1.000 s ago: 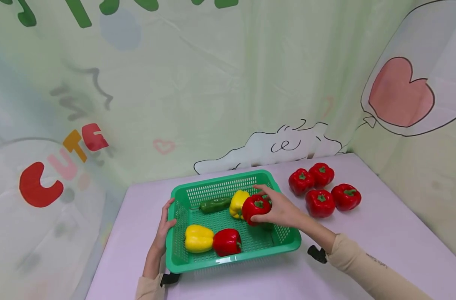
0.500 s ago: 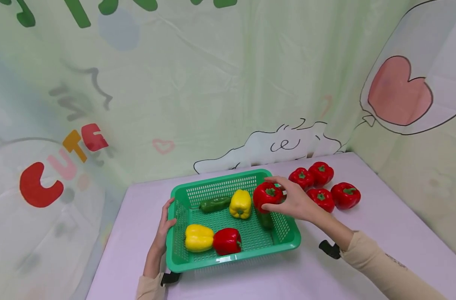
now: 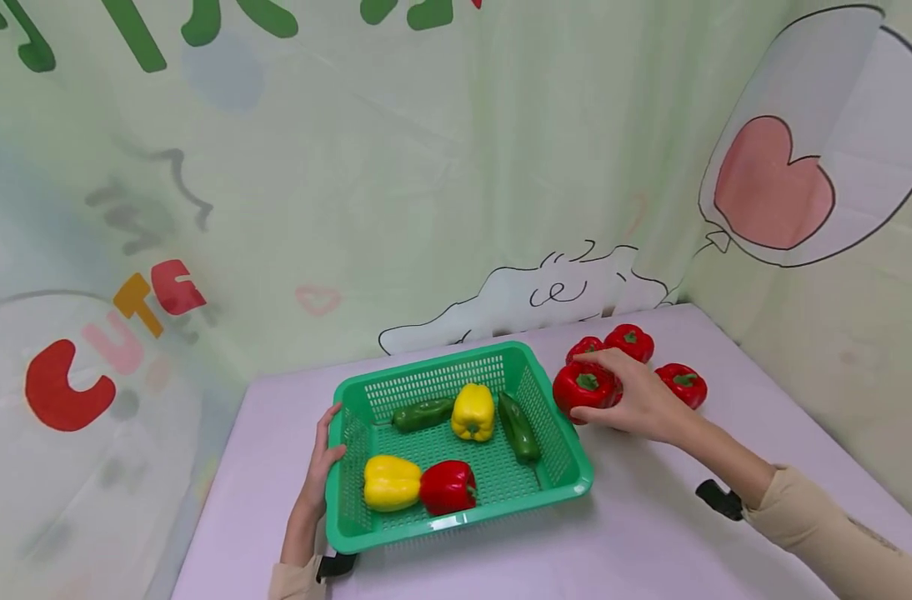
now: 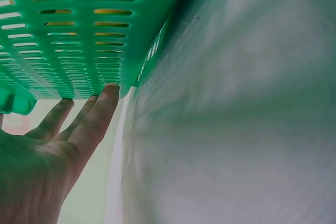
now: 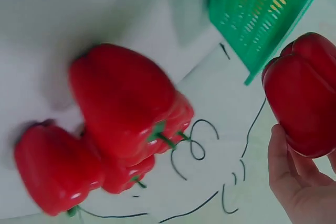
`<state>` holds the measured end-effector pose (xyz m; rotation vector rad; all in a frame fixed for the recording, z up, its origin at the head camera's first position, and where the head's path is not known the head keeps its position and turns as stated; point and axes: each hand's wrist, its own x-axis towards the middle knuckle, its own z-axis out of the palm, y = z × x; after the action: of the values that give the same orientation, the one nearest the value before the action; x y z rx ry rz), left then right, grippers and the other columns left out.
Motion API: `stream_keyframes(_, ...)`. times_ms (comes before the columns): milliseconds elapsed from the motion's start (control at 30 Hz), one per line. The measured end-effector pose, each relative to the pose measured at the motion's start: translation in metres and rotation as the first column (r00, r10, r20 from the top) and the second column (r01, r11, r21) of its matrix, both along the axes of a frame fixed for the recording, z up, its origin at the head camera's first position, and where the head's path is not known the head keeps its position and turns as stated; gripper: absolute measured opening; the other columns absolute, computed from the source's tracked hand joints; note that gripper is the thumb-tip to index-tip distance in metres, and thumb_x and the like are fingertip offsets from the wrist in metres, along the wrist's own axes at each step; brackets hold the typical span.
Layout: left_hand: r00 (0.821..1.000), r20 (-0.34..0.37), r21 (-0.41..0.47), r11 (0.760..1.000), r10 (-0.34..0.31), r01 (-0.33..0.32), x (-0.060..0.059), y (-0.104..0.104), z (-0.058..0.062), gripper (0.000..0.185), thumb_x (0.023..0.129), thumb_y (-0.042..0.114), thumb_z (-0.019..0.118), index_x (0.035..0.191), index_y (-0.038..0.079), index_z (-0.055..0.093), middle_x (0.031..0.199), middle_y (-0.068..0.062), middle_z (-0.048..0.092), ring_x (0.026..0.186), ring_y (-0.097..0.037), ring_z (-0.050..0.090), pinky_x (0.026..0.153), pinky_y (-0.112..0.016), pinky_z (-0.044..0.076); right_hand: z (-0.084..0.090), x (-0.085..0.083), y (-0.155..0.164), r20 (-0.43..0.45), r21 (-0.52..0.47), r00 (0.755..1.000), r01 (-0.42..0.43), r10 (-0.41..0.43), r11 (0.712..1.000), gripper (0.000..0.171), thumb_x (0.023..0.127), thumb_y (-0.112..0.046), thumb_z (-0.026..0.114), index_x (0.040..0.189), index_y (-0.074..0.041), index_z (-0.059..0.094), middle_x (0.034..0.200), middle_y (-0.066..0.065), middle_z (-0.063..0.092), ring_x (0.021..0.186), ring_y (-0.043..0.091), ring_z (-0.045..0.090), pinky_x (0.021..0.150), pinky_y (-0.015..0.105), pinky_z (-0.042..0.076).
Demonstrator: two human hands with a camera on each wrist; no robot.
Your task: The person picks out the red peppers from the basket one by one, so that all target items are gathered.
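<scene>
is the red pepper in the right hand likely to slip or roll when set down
The red pepper looks glossy, so probably somewhat slippery; the right hand wraps fingers around it. Its rounded, lobed body may rock or roll a little on the flat table. It seems rigid, keeping its shape.

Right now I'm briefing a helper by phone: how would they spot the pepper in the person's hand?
Find the green basket on the lilac table. Just past its right wall lies a cluster of red peppers. The one meant is the red pepper nearest the basket, the only one gripped by the right hand.

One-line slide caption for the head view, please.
Right hand holds a glossy red bell pepper beside the green slotted plastic basket; left hand steadies it.
</scene>
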<state>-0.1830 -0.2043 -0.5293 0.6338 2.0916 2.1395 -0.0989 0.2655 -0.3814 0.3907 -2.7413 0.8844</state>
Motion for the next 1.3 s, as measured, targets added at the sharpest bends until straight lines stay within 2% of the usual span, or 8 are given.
stream_keyframes(167,1.0,-0.006,0.004,1.0,-0.002,0.002,0.001,-0.002,-0.001,0.061,0.1,0.011,0.033,0.156,0.011,0.01,0.161,-0.018,0.01,0.133,-0.027,0.029,0.101,-0.019,0.036,-0.006,0.013,0.012,-0.02,0.001,1.0,0.018,-0.018,1.0,0.07,0.07,-0.025,0.089,0.129,-0.004,0.057,0.126,0.019,0.058,0.114,0.039,0.052,0.075,0.053,0.055)
stream_keyframes(300,1.0,0.0,0.003,1.0,-0.004,0.004,0.002,-0.002,-0.001,0.061,0.099,0.012,0.034,0.156,0.011,0.01,0.161,-0.019,0.009,0.133,-0.029,0.029,0.099,-0.019,0.038,-0.009,0.022,0.02,-0.029,0.014,0.999,0.029,-0.028,0.999,0.071,0.068,-0.026,0.09,0.127,-0.004,0.057,0.124,0.018,0.059,0.112,0.039,0.053,0.072,0.052,0.056)
stream_keyframes(533,1.0,0.006,0.005,1.0,0.001,-0.001,0.003,-0.004,-0.001,0.062,0.099,0.012,0.033,0.156,0.011,0.009,0.161,-0.02,0.009,0.132,-0.031,0.029,0.099,-0.019,0.039,-0.019,0.033,0.031,0.0,0.013,0.999,0.039,-0.039,0.999,0.072,0.068,-0.028,0.09,0.128,-0.004,0.057,0.123,0.02,0.059,0.112,0.041,0.052,0.069,0.052,0.056)
stream_keyframes(633,1.0,0.003,0.003,1.0,0.008,-0.008,0.003,-0.004,-0.001,0.062,0.099,0.013,0.034,0.156,0.012,0.01,0.161,-0.018,0.009,0.134,-0.028,0.028,0.101,-0.019,0.036,-0.025,0.039,0.034,-0.002,0.027,0.997,0.072,-0.072,0.997,0.073,0.067,-0.027,0.09,0.128,-0.003,0.057,0.124,0.021,0.057,0.112,0.042,0.051,0.068,0.053,0.056)
stream_keyframes(767,1.0,0.005,-0.002,1.0,0.003,-0.003,0.002,-0.003,0.0,0.063,0.099,0.012,0.034,0.156,0.012,0.01,0.161,-0.018,0.009,0.134,-0.027,0.028,0.101,-0.019,0.036,-0.035,0.052,0.038,0.016,0.044,0.991,0.131,-0.132,0.99,0.076,0.065,-0.027,0.092,0.127,-0.001,0.057,0.125,0.025,0.056,0.112,0.045,0.05,0.066,0.054,0.056)
stream_keyframes(1000,1.0,0.01,0.006,1.0,0.005,-0.005,0.003,-0.002,0.0,0.063,0.098,0.012,0.034,0.156,0.011,0.01,0.161,-0.018,0.01,0.133,-0.028,0.028,0.1,-0.019,0.037,-0.058,0.069,0.045,0.061,0.061,0.981,0.178,-0.182,0.982,0.077,0.064,-0.029,0.092,0.126,0.001,0.057,0.122,0.027,0.057,0.108,0.045,0.052,0.068,0.055,0.056)
stream_keyframes(1300,1.0,0.016,0.011,1.0,-0.009,0.008,0.002,-0.002,0.001,0.062,0.099,0.01,0.032,0.156,0.011,0.008,0.16,-0.02,0.009,0.133,-0.029,0.029,0.101,-0.021,0.038,-0.081,0.073,0.055,0.106,0.112,0.966,0.224,-0.236,0.968,0.081,0.062,-0.033,0.093,0.126,0.001,0.056,0.116,0.026,0.056,0.102,0.045,0.055,0.067,0.054,0.056)
